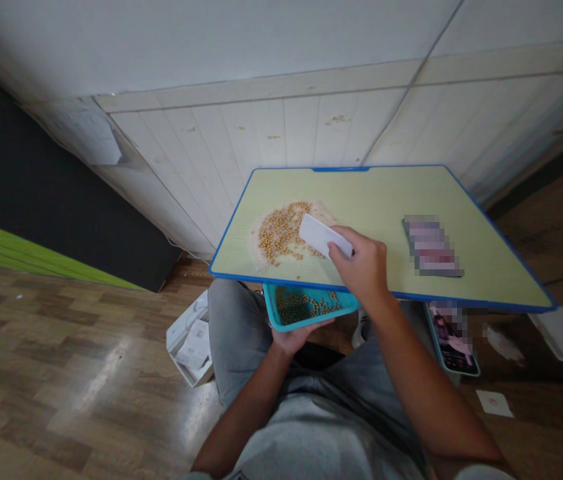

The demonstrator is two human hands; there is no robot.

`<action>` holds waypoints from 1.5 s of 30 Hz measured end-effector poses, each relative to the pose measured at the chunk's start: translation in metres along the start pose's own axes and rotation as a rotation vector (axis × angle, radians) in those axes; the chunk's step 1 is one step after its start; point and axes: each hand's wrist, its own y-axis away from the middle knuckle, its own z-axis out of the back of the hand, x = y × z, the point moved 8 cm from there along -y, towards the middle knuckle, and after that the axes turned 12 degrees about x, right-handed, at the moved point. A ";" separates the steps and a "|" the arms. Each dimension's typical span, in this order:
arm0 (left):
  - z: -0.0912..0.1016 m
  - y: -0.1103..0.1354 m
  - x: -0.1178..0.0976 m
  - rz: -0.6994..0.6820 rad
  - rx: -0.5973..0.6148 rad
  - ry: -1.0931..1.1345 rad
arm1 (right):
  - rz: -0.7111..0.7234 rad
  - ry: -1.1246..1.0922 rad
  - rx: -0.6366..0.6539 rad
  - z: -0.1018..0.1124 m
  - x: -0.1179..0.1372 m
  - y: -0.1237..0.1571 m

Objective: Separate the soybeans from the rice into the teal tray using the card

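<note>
At the near edge of the folding table [386,193], left of its middle, we record two hands in use. Our right hand [365,263] has thumb and fingers clamped on one end of a white card [322,232], leaving its far end clear. That end lies tilted against the right side of a patch of tan beans [275,232]; we judge that gripping only the back keeps a long flat edge free and the knuckles off the beans. Pale powder [257,250] lies among and around them, on the left of the tabletop.

Below the edge, our left hand [295,339] is palm-up under a teal tray [281,327], bearing its weight (fingers largely hidden, so we cannot tell how tightly they close). The tray's far rim passes under the tabletop; whether they touch is unclear. Its mouth faces up just beneath the lip, so we reason that beans crossing there would land inside. Loose beans [306,303] already cover much of its bottom.

Well apart to the right lies a pixelated item [431,247], clear of the powder. Our knees flank the tray, presumably to leave it room. A white box [191,343] stands on the floor to the left.
</note>
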 end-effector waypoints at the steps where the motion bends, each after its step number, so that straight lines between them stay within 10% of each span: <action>1: 0.000 0.000 0.000 -0.003 -0.001 0.003 | 0.007 -0.010 -0.004 0.000 0.000 0.000; 45: -0.004 0.000 -0.001 -0.009 -0.075 0.000 | -0.069 0.011 -0.009 -0.002 -0.003 -0.004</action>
